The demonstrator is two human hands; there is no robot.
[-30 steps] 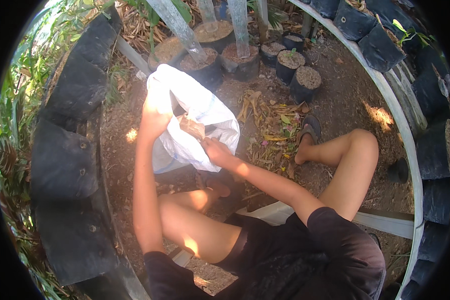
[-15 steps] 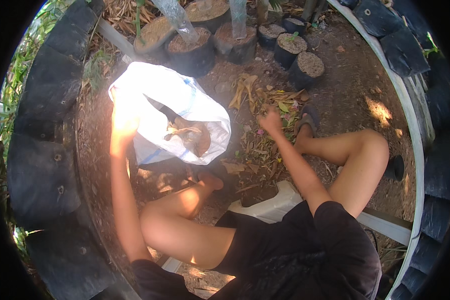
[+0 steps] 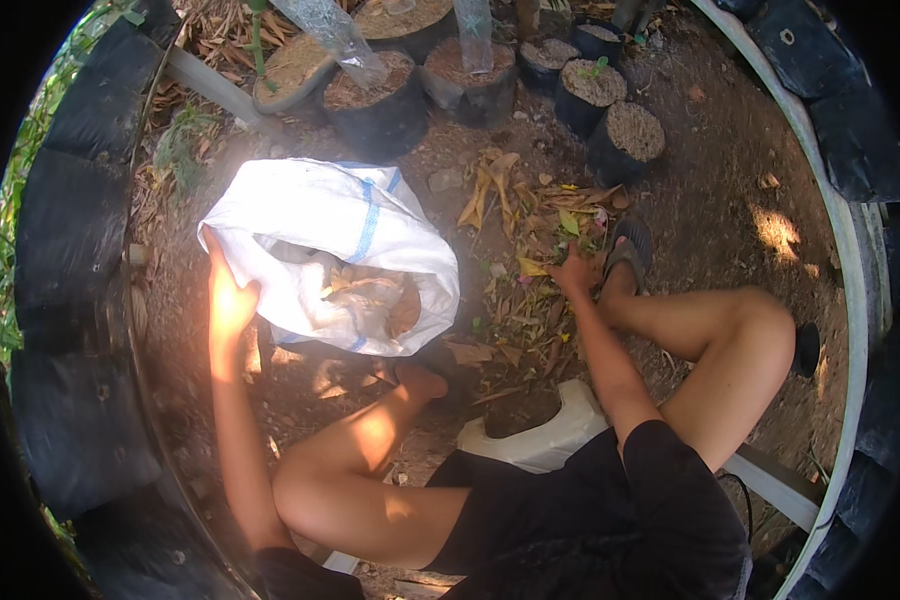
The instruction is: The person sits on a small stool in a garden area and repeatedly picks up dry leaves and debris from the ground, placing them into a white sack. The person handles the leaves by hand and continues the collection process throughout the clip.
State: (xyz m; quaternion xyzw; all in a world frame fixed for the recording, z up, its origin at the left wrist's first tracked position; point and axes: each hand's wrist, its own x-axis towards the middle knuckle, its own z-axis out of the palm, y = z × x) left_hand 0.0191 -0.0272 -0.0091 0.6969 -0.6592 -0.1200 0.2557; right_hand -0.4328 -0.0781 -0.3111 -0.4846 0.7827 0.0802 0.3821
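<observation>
On bare brown soil between rows of soil-filled black plastic nursery pots (image 3: 625, 140), a person sits low on a white plastic stool (image 3: 545, 440), knees drawn up, with a white woven sack striped in blue (image 3: 340, 235) lying open-mouthed beside the left leg. The left hand (image 3: 228, 300) grips the sack's near rim, fingers closed on the fabric and holding the mouth agape; dry brown leaves (image 3: 370, 295) show inside. The right hand (image 3: 573, 272) reaches out to a scatter of dry and yellowing fallen leaves (image 3: 515, 215) on the ground just ahead of a sandalled foot (image 3: 628, 250). It presses down among the litter, and whether its fingers have closed on anything cannot be told from this angle. Sack and leaf pile lie near each other but apart, with loose litter strewn between them.

The risks appear modest. The sack is held at one point only, so its slack far rim may fold inward and narrow the mouth, sending a handful onto the soil instead. Brittle leaves would likely crumble or slip from a loose grasp on the way across the gap. The long sideways reach from a low stool could also tip the sitter's balance, and the nearest pots stand close enough to be knocked by a hasty sweep of the arm.
</observation>
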